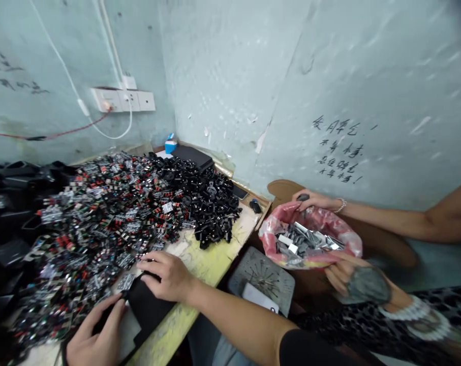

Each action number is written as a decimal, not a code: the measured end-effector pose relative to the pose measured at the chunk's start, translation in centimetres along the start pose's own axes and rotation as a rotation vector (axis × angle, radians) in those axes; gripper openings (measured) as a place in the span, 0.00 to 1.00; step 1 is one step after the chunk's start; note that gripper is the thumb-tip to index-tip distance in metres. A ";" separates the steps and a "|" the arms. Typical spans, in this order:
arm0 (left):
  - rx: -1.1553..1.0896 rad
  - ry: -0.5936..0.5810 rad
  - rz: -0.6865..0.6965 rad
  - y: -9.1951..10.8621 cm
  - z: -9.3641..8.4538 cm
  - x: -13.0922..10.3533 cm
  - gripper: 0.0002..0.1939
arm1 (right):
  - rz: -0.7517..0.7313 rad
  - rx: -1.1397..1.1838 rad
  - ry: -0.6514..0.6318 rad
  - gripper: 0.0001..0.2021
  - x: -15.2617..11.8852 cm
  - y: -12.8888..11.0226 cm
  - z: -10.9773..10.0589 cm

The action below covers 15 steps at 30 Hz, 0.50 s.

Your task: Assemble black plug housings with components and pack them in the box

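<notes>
My left hand (98, 330) is at the lower left, its thumb and forefinger closed near a flat black piece (148, 305); what they pinch is hard to make out. My right hand (169, 277) curls its fingers over the upper edge of that piece. Just above lies a large heap of small metal, red and green electronic parts (112, 213), spread over the worn yellow table (200, 274). Beside it is a pile of small glossy black plastic parts (211, 198).
Another person's hands hold a pink plastic bag (268, 239) with silvery metal pieces (306, 241) at the right. Below it stands a grey stool (287, 287) with a white phone-like object (260, 298). Black housings (20, 198) are stacked left. Sockets (127, 100) with cables are on the wall.
</notes>
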State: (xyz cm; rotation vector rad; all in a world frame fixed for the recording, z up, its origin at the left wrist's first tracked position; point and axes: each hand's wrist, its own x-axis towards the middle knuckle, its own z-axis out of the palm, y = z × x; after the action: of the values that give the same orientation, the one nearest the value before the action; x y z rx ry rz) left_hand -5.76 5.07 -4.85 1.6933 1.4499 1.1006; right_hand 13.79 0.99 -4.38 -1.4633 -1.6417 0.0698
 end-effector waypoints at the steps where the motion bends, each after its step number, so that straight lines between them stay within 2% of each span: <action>1: 0.007 -0.005 -0.033 0.1 -0.1 -0.1 0.25 | 0.008 -0.005 0.029 0.14 -0.9 -0.5 -0.5; 3: 0.010 -0.003 -0.089 0.2 -0.2 -0.2 0.26 | 0.070 -0.064 0.143 0.15 -3.6 -0.8 -2.0; 5: -0.001 -0.002 -0.118 0.3 -0.2 -0.3 0.26 | 0.228 -0.234 0.337 0.21 -6.4 0.3 -3.9; 8: -0.017 -0.012 -0.120 0.0 -0.1 -0.4 0.26 | 0.570 -0.482 0.473 0.48 -8.8 4.3 -6.7; 10: -0.032 -0.011 -0.098 -0.4 0.1 -0.3 0.25 | 0.681 -0.511 0.435 0.62 -8.2 7.3 -7.7; 11: -0.042 -0.004 -0.083 -0.6 0.2 -0.3 0.24 | 0.697 -0.502 0.401 0.66 -7.3 8.5 -7.8; 13: -0.060 -0.005 -0.065 -1.0 0.4 -0.3 0.23 | 0.713 -0.482 0.362 0.69 -5.0 10.0 -7.5; 15: -0.065 -0.016 -0.066 -1.2 0.3 -0.4 0.23 | 0.734 -0.480 0.383 0.68 -2.5 10.6 -6.6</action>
State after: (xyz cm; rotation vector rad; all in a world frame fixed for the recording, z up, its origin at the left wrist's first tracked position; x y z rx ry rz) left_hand -6.01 4.95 -6.15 1.5947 1.4340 1.0852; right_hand 25.80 -1.20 -8.05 -2.2259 -0.7765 -0.1974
